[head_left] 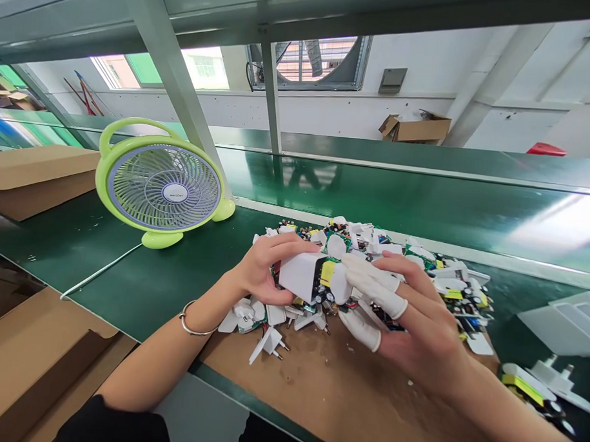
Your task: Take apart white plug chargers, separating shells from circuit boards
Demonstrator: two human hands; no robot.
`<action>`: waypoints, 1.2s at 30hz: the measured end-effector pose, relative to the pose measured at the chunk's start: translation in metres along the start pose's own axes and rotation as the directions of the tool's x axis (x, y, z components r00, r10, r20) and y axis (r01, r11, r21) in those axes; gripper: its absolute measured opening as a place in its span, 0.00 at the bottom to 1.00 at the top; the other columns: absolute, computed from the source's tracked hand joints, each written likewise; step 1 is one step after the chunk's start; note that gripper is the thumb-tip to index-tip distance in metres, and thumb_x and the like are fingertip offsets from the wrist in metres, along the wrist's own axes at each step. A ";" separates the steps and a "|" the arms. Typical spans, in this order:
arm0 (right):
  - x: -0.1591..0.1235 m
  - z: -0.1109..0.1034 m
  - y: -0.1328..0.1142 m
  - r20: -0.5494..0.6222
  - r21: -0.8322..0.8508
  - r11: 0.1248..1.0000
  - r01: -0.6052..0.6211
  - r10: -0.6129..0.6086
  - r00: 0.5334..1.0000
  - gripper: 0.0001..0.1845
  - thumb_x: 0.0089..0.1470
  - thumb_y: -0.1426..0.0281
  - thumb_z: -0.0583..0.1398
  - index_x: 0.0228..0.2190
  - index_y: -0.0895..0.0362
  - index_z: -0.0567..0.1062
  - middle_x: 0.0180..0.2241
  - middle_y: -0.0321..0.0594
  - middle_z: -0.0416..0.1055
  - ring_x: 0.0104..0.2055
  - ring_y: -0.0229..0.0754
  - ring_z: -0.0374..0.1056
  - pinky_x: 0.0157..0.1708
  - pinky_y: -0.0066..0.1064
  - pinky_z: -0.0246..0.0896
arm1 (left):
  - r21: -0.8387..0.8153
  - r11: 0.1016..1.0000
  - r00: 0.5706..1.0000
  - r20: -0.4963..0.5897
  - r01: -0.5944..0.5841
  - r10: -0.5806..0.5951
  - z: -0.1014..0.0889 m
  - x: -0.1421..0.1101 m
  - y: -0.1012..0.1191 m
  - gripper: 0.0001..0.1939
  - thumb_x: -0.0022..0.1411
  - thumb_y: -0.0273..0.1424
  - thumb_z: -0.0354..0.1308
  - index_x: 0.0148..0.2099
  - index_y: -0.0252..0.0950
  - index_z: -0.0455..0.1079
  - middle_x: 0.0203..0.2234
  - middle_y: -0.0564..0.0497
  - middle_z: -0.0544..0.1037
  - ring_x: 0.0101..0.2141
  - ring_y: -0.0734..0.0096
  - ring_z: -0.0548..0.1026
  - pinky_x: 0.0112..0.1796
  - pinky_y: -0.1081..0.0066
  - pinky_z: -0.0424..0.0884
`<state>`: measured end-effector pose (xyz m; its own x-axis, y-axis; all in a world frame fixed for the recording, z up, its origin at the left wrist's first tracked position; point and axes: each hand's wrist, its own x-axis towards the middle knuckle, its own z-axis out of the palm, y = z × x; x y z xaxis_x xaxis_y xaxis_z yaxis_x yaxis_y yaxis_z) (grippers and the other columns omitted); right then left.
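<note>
Cardboard is seen as the box [423,130] beyond and right of the fan [164,187], unclear items protruding. Nearer, also right of the fan, the white casing [297,276] is clasped between thumb and fingers of the left hand [264,265]; its far end is touched by the right hand [417,315], thumb contact unclear.

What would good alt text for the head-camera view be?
Left hand gripping a white plastic housing, right hand with white finger cots at its yellow-wrapped electronics, above a heap of plug and circuit-board parts on a brown sheet. A lime-green fan stands on the green workbench, to the left.
</note>
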<state>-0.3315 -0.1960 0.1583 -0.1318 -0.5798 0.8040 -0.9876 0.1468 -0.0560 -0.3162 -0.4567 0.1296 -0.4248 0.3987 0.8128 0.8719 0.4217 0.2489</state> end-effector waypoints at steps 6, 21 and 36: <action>-0.002 0.003 0.000 -0.033 -0.061 0.998 0.031 -0.033 0.999 0.21 0.50 0.77 0.66 0.47 0.60 0.72 0.37 0.45 0.76 0.45 0.51 0.67 0.50 0.52 0.65 | 0.006 1.000 1.000 -0.006 -0.020 0.020 0.001 0.001 0.000 0.32 0.45 0.32 0.55 0.55 0.34 0.69 0.37 0.43 0.78 0.34 0.62 0.76 0.33 0.66 0.75; -0.002 0.003 0.000 -0.066 -0.004 1.000 -0.007 0.007 0.998 0.20 0.50 0.75 0.67 0.45 0.59 0.72 0.36 0.44 0.77 0.43 0.48 0.68 0.49 0.48 0.66 | -0.057 0.998 1.000 0.000 -0.002 0.002 0.002 -0.002 -0.002 0.31 0.44 0.31 0.55 0.54 0.32 0.70 0.38 0.42 0.78 0.35 0.63 0.76 0.36 0.67 0.75; -0.004 0.002 -0.002 -0.036 -0.051 0.998 0.022 -0.024 0.999 0.20 0.48 0.76 0.68 0.44 0.61 0.73 0.34 0.43 0.76 0.44 0.49 0.66 0.52 0.54 0.65 | -0.048 0.999 1.000 0.007 -0.008 0.009 0.001 -0.001 -0.002 0.33 0.43 0.31 0.54 0.55 0.33 0.69 0.38 0.43 0.78 0.34 0.63 0.76 0.34 0.65 0.75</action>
<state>-0.3287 -0.1954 0.1542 -0.1049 -0.5539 0.8260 -0.9846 0.1749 -0.0078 -0.3174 -0.4569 0.1273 -0.4188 0.4078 0.8113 0.8860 0.3792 0.2668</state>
